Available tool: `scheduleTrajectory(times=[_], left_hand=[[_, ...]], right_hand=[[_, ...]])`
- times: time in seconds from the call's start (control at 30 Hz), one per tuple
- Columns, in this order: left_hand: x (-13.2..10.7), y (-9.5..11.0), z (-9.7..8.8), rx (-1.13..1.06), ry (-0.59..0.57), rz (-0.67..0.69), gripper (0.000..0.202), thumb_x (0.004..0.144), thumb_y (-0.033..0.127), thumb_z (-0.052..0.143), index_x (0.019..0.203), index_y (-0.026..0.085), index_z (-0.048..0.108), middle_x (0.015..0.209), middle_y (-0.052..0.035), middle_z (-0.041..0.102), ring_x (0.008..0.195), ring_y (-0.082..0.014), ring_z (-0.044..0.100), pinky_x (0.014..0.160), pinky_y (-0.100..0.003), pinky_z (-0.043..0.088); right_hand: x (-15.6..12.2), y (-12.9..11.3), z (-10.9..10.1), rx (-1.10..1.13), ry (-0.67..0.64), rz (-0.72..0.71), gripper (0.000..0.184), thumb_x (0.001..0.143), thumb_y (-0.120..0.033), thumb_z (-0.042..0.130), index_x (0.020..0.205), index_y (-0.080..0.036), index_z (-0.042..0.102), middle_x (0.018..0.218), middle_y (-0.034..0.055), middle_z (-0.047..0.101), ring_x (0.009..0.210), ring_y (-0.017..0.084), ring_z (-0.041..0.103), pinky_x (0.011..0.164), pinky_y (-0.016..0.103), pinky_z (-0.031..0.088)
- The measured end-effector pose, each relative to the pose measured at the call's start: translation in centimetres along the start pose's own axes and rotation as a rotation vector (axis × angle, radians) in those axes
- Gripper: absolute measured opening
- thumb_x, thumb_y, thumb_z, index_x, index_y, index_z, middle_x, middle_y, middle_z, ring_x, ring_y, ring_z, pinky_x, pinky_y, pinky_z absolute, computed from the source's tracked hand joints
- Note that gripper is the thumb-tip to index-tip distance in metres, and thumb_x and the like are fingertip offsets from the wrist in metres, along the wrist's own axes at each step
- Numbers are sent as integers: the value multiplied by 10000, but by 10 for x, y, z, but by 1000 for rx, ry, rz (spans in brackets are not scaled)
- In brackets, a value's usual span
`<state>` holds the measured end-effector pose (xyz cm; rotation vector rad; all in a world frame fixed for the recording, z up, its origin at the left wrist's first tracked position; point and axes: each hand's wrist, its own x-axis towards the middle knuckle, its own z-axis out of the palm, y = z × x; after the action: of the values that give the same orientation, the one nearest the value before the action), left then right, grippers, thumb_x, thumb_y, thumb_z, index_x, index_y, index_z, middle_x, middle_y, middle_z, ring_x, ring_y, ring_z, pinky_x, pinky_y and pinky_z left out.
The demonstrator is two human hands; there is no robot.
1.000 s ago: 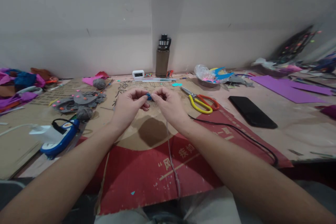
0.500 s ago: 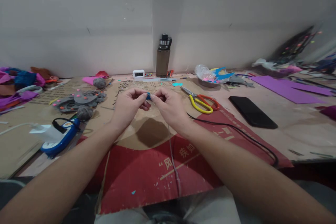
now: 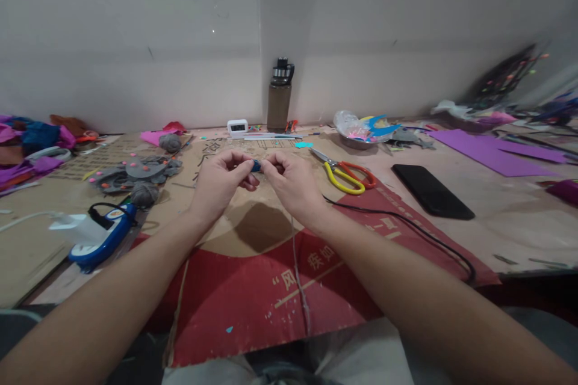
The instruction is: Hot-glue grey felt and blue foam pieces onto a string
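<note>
A small dark blue piece point(image 3: 256, 166) is pinched between the fingertips of both hands; its kind is too small to make out. My left hand point(image 3: 224, 180) grips it from the left, thumb against curled fingers. From the other side, my right hand point(image 3: 291, 183) holds it the same way. Both hands hover over a brown and red cardboard sheet point(image 3: 235, 301), and their shadow falls on it. A thin grey yarn strand point(image 3: 296, 264) runs from under my right hand toward the front edge of the cardboard.
Scissors point(image 3: 344, 175) with yellow and red handles lie right of my hands, near a black phone point(image 3: 431, 191). A bottle point(image 3: 280, 99) and a small white clock point(image 3: 237, 127) stand behind. Left are grey yarn balls point(image 3: 144, 194) and a blue power strip point(image 3: 106, 246).
The right fingertips have shifted slightly to the right along the blue piece, showing a bit more of it. Both hands stay in nearly the same place.
</note>
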<state>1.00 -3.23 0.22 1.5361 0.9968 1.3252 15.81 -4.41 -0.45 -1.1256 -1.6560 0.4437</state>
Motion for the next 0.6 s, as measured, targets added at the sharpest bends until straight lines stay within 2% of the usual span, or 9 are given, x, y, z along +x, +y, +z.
scheduleTrajectory(times=[0.13, 0.27, 0.4, 0.5, 0.6], left_hand=[[-1, 2, 0, 32, 5, -6, 137, 751, 284, 670, 771, 166, 603, 543, -13, 621, 459, -119, 576, 478, -235, 484], [0, 2, -1, 68, 19, -31, 131, 743, 295, 672, 765, 180, 614, 472, 20, 560, 375, -88, 480, 377, -199, 354], [2, 0, -4, 51, 16, -38, 107, 728, 274, 682, 749, 186, 625, 470, 30, 533, 386, -77, 463, 368, -185, 291], [2, 2, -4, 34, -17, -43, 105, 726, 263, 683, 743, 179, 622, 487, 22, 559, 391, -76, 473, 379, -187, 323], [1, 5, -1, -4, -42, -72, 116, 718, 243, 685, 724, 161, 603, 552, -14, 630, 459, -103, 567, 475, -215, 460]], right_hand=[[0, -1, -1, -45, 8, -22, 230, 860, -280, 501, 646, -198, 517, 615, -25, 501, 602, 110, 439, 606, 265, 330], [0, -1, -1, -91, 25, -53, 230, 861, -292, 515, 650, -201, 517, 631, -14, 524, 627, 121, 459, 618, 270, 336], [-1, 1, -2, -129, 50, -85, 203, 855, -293, 540, 672, -204, 531, 660, -3, 553, 647, 130, 477, 639, 280, 349], [-1, 2, -2, -154, 56, -105, 197, 857, -286, 540, 677, -207, 533, 678, 3, 562, 661, 135, 483, 651, 285, 355], [-1, 2, -3, -174, 58, -110, 185, 858, -268, 533, 684, -205, 530, 684, 3, 561, 658, 132, 479, 651, 284, 354]])
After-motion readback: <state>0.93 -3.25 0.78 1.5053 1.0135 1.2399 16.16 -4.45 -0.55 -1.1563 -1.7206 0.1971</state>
